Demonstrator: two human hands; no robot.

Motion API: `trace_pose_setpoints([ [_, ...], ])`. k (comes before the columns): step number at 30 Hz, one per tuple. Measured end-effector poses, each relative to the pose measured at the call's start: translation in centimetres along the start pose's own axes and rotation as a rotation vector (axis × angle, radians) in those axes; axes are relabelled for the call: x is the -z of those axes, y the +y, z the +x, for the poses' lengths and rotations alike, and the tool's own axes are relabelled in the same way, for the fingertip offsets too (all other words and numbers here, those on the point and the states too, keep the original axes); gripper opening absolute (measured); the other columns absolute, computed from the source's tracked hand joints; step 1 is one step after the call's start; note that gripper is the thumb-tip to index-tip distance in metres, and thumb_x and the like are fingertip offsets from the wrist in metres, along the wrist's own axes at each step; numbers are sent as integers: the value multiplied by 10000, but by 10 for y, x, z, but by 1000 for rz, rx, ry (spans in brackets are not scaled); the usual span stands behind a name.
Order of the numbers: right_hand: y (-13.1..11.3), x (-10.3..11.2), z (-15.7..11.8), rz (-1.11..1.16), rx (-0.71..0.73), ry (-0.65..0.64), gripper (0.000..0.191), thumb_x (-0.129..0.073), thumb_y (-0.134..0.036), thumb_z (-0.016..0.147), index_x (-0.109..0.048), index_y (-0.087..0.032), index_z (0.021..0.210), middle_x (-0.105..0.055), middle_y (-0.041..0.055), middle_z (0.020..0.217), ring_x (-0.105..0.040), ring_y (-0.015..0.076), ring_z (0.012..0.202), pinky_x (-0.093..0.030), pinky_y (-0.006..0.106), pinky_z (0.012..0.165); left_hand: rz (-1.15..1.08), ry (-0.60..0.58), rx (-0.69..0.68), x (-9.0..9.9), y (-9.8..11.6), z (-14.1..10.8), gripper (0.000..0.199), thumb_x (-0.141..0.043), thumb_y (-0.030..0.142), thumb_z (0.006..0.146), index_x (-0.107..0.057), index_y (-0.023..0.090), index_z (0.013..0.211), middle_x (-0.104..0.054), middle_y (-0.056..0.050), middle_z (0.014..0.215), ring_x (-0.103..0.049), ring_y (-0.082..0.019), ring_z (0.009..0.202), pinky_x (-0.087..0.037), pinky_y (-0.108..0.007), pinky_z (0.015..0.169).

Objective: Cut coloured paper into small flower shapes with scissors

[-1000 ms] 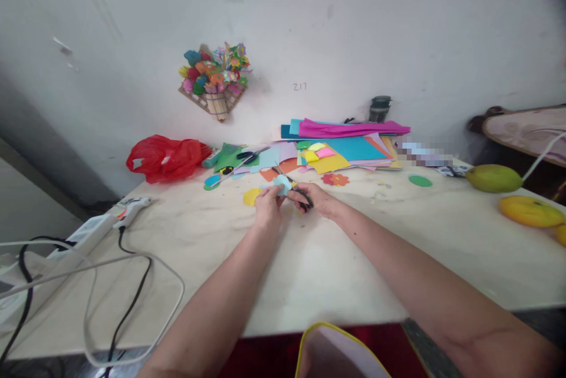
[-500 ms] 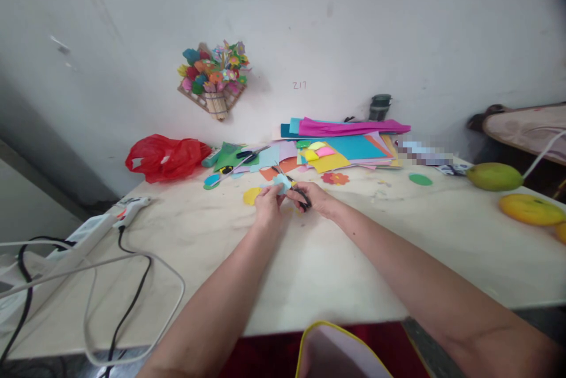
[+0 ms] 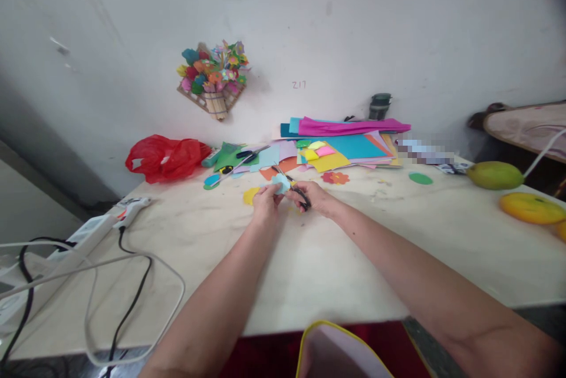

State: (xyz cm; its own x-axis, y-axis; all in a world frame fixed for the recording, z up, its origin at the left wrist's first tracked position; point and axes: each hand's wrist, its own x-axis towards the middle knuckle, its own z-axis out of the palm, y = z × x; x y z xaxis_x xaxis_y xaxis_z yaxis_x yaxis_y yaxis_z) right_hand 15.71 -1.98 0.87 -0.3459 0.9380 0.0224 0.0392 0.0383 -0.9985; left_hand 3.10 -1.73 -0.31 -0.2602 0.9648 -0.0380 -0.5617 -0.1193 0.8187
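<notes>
1. Pale-blue, scallop-edged piece (image 3: 280,183), one only, sits between the two hands over the worktop (image 3: 327,272); whether it touches the surface I cannot tell.
2. It looks like thin paper or craft foam: probably very light, floppy rather than stiff, not slippery, easily creased or torn. A gentle pinch on the edge farthest from the blades should suit it.
3. The left hand (image 3: 266,201) pinches the blue piece at its near left edge, between thumb and fingers.
4. The right hand (image 3: 312,195) is closed around the dark handles of one pair of scissors (image 3: 304,199), just right of the blue piece; whether the blades touch it is too small to tell.
5. Just left of the blue piece: one yellow piece (image 3: 250,196). Right of it: two flower shapes, one red (image 3: 328,177), one orange (image 3: 340,178); well to the right, one green oval (image 3: 420,178).
6. Beyond the blue piece: four small bright packets (image 3: 311,154) on a pile of coloured sheets (image 3: 360,147), too overlapped to count.
7. Far left of it: one red plastic bag (image 3: 163,160). Far right: two whole fruits (image 3: 495,176), plus part of a third.
</notes>
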Motion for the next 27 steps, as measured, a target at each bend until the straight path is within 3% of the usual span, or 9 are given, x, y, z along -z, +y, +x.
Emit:
trace_pose_setpoints([
  [15, -4, 0, 2, -1, -75, 63, 232, -742, -233, 595, -530, -161, 659, -414, -69, 401, -379, 68, 349, -314, 192, 321, 12, -26, 72, 9, 6, 11, 129, -665, 53, 558, -559, 127, 568, -593, -3, 562, -578, -105, 523, -482, -221, 556],
  [20, -3, 11, 5, -52, -27, 157, 230, -753, -220, 595, -534, -160, 637, -437, -55, 399, -380, 71, 338, -333, 211, 326, 28, -81, 93, 15, 9, 17, 136, -687, 48, 536, -577, 120, 569, -635, -24, 609, -607, -121, 571, -510, -238, 595],
  [27, -2, 35, 11, -123, 109, 223, 291, -750, -340, 607, -558, -174, 750, -555, -18, 540, -491, 109, 416, -401, 245, 423, 113, -200, 164, 16, 10, 16, 117, -700, 63, 541, -629, 96, 628, -649, -48, 626, -597, -125, 529, -511, -238, 542],
])
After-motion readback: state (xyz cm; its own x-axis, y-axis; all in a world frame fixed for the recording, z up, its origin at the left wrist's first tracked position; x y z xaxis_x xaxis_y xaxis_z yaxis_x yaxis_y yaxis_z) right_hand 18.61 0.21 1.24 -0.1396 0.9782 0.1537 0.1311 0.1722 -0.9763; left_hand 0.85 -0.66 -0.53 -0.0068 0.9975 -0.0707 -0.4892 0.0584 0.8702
